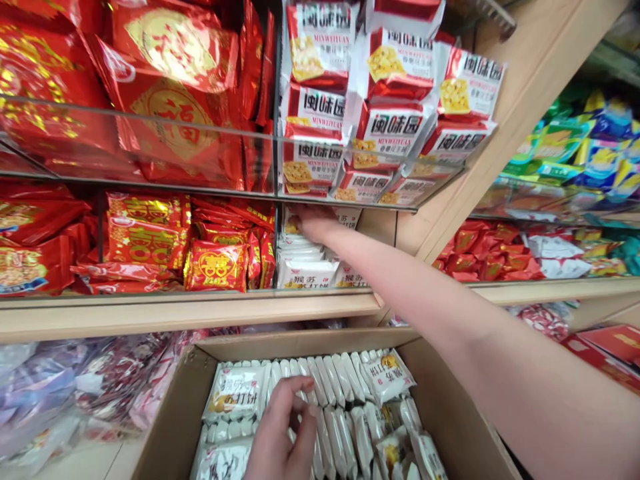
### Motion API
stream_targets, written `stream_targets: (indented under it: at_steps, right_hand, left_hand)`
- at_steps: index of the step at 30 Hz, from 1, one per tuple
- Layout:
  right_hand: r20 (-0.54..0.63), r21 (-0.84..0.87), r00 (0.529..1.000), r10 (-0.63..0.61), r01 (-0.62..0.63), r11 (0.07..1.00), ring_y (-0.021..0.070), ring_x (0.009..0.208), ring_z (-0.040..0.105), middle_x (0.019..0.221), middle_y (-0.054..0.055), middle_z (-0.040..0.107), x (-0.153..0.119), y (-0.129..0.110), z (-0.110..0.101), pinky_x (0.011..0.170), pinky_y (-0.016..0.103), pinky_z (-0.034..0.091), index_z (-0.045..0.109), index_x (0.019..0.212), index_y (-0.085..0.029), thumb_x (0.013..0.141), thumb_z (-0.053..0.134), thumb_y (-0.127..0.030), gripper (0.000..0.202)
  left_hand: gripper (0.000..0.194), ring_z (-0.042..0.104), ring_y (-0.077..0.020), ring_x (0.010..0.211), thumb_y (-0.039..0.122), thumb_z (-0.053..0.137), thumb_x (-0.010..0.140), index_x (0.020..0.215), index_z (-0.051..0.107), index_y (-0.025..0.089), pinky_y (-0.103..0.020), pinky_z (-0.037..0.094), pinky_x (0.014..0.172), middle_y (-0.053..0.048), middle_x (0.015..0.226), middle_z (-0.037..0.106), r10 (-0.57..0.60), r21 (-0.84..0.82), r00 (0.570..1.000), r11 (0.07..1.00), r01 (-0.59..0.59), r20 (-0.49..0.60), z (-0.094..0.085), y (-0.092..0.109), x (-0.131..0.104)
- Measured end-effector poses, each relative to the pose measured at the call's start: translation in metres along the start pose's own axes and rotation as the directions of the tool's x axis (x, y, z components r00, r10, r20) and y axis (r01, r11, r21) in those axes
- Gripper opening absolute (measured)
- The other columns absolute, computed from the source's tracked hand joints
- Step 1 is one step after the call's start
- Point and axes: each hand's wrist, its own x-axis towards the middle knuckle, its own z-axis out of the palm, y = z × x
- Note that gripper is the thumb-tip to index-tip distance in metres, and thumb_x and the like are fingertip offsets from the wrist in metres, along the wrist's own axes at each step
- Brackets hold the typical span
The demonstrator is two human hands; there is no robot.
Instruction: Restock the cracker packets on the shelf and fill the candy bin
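Note:
My right hand [316,224] reaches into a lower shelf compartment. It rests at the top of a stack of white cracker packets [306,272]; its fingers are blurred and partly hidden under the shelf above, so I cannot tell whether they grip one. Below, my left hand [286,430] hovers over an open cardboard box [453,427]. Its thumb and fingers are loosely curved and apart, with nothing visible between them. Rows of similar white cracker packets [327,381] stand on edge in the box, and a few lie flat or tilted on top.
Red-and-white snack packets [389,127] fill the shelf above, behind a clear plastic guard [195,150]. Red gold-printed bags [175,87] sit to the left, with smaller red packets [217,265] below. A wooden divider [520,107] slants on the right. Plastic-wrapped goods [115,367] lie beneath the shelf.

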Motion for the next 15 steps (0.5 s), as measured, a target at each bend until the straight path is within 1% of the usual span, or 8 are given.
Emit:
stream_targets:
  at_steps: [3,6,7,9,11,12,13,15]
  right_hand:
    - [-0.072,0.067,0.996,-0.052,0.057,0.996,0.0262,0.111,0.041,0.122,0.01,0.046,-0.037,-0.003,-0.026,0.093,0.042,0.033,0.042,0.12,-0.016,0.085,0.041,-0.032,0.038]
    - [-0.105,0.142,0.972,-0.21,0.224,0.964,0.0212,0.102,0.047,0.107,0.008,0.054,-0.116,-0.012,-0.052,0.088,0.041,0.037,0.048,0.112,-0.017,0.089,0.029,-0.03,0.033]
    - [-0.056,0.172,0.95,-0.307,0.312,0.934,0.0189,0.096,0.049,0.1,0.006,0.056,-0.149,-0.016,-0.056,0.084,0.038,0.039,0.052,0.106,-0.018,0.09,0.027,-0.031,0.032]
    - [0.126,0.237,0.861,-0.492,0.455,0.858,0.0157,0.081,0.052,0.084,0.003,0.059,-0.217,-0.019,-0.053,0.075,0.034,0.043,0.058,0.092,-0.02,0.088,0.033,-0.033,0.028]
    - [0.346,0.277,0.816,-0.464,0.383,0.881,0.0157,0.078,0.053,0.081,0.005,0.06,-0.278,-0.015,-0.036,0.073,0.032,0.044,0.059,0.092,-0.019,0.086,0.039,-0.027,0.022]
    - [0.47,0.258,0.803,-0.366,0.272,0.927,0.0194,0.088,0.054,0.094,0.008,0.06,-0.303,-0.011,-0.024,0.077,0.036,0.043,0.057,0.098,-0.018,0.082,0.047,-0.027,0.022]
    - [0.583,0.222,0.772,-0.252,0.148,0.964,0.0269,0.1,0.051,0.112,0.014,0.054,-0.324,-0.006,-0.012,0.079,0.04,0.043,0.055,0.106,-0.017,0.072,0.058,-0.033,0.037]
    - [0.755,0.118,0.655,-0.007,-0.126,0.985,0.0362,0.103,0.05,0.125,0.021,0.043,-0.353,0.003,0.009,0.074,0.045,0.045,0.055,0.108,-0.015,0.058,0.069,-0.036,0.055]
  left_hand:
    - [0.021,0.049,-0.0162,0.062,0.033,0.046,0.08,0.099,0.046,0.024,-0.028,0.037,0.06,0.002,0.069,0.049,-0.021,0.049,1.0,0.999,0.02,0.023,-0.011,0.01,0.005]
    - [0.021,0.052,-0.0164,0.069,0.032,0.046,0.081,0.101,0.044,0.025,-0.029,0.039,0.064,0.0,0.078,0.052,-0.03,0.086,0.999,0.996,0.026,0.042,-0.017,0.014,0.009]
    - [0.021,0.052,-0.0162,0.071,0.032,0.046,0.081,0.101,0.044,0.025,-0.029,0.039,0.065,0.0,0.082,0.053,-0.028,0.089,0.999,0.996,0.024,0.046,-0.018,0.014,0.01]
    - [0.022,0.053,-0.0157,0.072,0.032,0.048,0.08,0.101,0.044,0.026,-0.028,0.04,0.064,-0.001,0.088,0.054,-0.025,0.078,0.999,0.997,0.022,0.044,-0.018,0.013,0.01]
    - [0.023,0.052,-0.0153,0.07,0.033,0.048,0.08,0.101,0.044,0.026,-0.027,0.039,0.061,0.0,0.085,0.054,-0.034,0.064,0.999,0.997,0.031,0.042,-0.016,0.011,0.009]
    - [0.023,0.051,-0.0152,0.069,0.034,0.048,0.08,0.101,0.044,0.026,-0.027,0.038,0.06,0.001,0.08,0.053,-0.045,0.065,0.998,0.997,0.042,0.048,-0.014,0.01,0.008]
    - [0.023,0.05,-0.0153,0.067,0.034,0.048,0.08,0.101,0.043,0.026,-0.026,0.038,0.059,0.002,0.075,0.053,-0.06,0.068,0.997,0.996,0.056,0.056,-0.013,0.01,0.007]
    - [0.023,0.049,-0.0155,0.064,0.036,0.047,0.081,0.101,0.043,0.026,-0.026,0.037,0.058,0.004,0.068,0.051,-0.086,0.076,0.993,0.994,0.08,0.079,-0.01,0.009,0.005]
